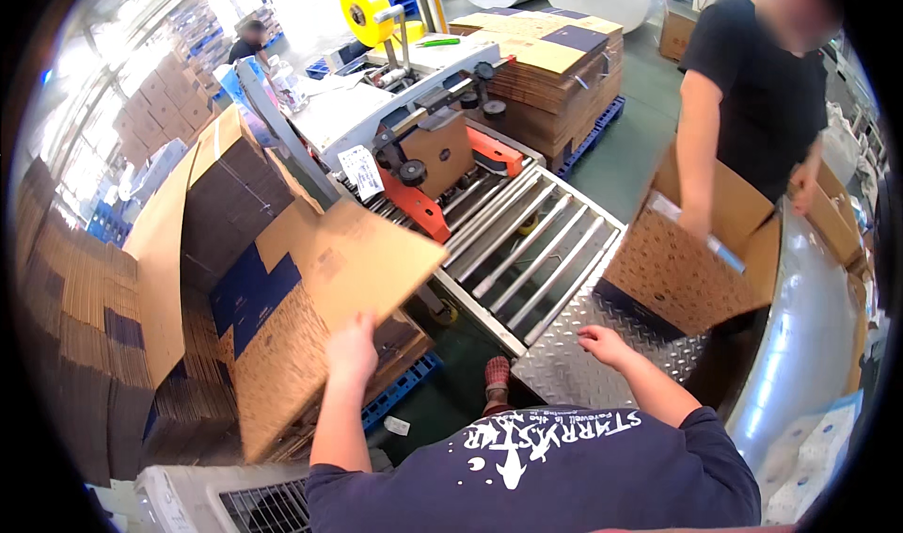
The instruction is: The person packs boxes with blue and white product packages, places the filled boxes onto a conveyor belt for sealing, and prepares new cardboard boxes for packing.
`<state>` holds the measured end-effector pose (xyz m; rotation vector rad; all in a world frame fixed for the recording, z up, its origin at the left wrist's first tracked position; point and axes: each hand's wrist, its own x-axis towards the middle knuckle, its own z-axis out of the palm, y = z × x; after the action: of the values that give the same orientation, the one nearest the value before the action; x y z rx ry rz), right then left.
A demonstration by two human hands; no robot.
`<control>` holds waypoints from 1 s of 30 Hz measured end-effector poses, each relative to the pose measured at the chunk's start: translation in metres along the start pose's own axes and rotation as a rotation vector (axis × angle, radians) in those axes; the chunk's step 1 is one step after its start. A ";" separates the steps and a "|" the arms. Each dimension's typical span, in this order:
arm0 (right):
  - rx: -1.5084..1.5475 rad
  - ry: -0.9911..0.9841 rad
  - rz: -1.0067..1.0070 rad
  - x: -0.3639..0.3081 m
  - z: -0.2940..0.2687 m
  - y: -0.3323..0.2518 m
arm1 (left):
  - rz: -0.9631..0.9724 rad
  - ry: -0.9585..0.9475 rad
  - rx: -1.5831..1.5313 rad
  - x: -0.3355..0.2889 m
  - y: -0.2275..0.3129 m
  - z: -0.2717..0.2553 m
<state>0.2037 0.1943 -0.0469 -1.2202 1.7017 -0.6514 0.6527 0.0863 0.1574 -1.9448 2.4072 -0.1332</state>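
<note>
Shirt lettering: white letters and a whale-like figure are spreading across the person's dark navy shirt (583,481).
Machine label: a white printed sheet (361,173) is hanging on the near side of the carton-taping machine (343,114), its print showing too small to read.
Carton print: the flattened carton (282,373) is showing a small repeated brown pattern, a dark blue panel and a plain tan flap (367,260).
Open carton: a patterned box (649,265) with a dark blue base is standing on the right, its mouth upward; a co-worker's hand (696,221) is hanging at the mouth, a pale strip (726,254) is showing by the rim, and the walls are hiding the rest.
Machine carton: a brown carton (437,159) is sitting between orange-red guides (414,208), its contents hidden.
Carton's lie: on the left, between stacked flat cartons (85,345) and the roller conveyor (527,260), the flattened carton is running its long axis from near left to far right, the flap pointing far right.
Left hand: this hand (351,350) is gripping the flattened carton's near right edge.
Right hand: this hand (607,347) is hovering by the diamond-plate counter (555,373), holding nothing visible, fingers loosely curled and narrowly parted.
Tape roll: a yellow roll (367,13) is standing above the machine's far end.
</note>
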 end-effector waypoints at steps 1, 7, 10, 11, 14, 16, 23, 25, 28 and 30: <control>0.161 -0.078 0.026 -0.030 -0.012 -0.039 | 0.030 0.166 -0.038 -0.013 0.012 -0.040; 0.303 0.205 -0.284 -0.141 -0.121 -0.093 | 0.733 0.346 -0.130 -0.087 0.090 -0.230; 0.491 0.475 -0.488 -0.211 -0.174 -0.122 | 1.086 0.242 -0.109 -0.096 0.133 -0.252; 0.470 0.467 -0.554 -0.243 -0.181 -0.141 | 1.183 0.167 -0.107 -0.091 0.149 -0.252; 0.120 0.038 -0.734 -0.302 -0.168 -0.188 | 1.405 -0.062 -0.080 -0.076 0.204 -0.238; -0.414 -0.217 -0.709 -0.319 -0.145 -0.210 | 1.548 -0.141 -0.096 -0.065 0.244 -0.223; -0.627 -0.052 -0.042 -0.374 -0.147 -0.196 | 1.513 0.047 -0.135 -0.008 0.307 -0.163; -0.653 0.056 0.050 -0.406 -0.169 -0.186 | 1.339 0.274 -0.166 0.042 0.298 -0.154; -1.062 0.359 0.335 -0.386 -0.168 -0.204 | 1.229 0.453 -0.389 0.105 0.290 -0.125; -1.024 0.730 0.105 -0.332 -0.148 -0.191 | 1.189 0.466 -0.453 0.121 0.310 -0.123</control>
<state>0.1871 0.4181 0.2974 -1.6498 2.8830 -0.0978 0.3149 0.0378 0.2527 -0.2168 3.6577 0.0234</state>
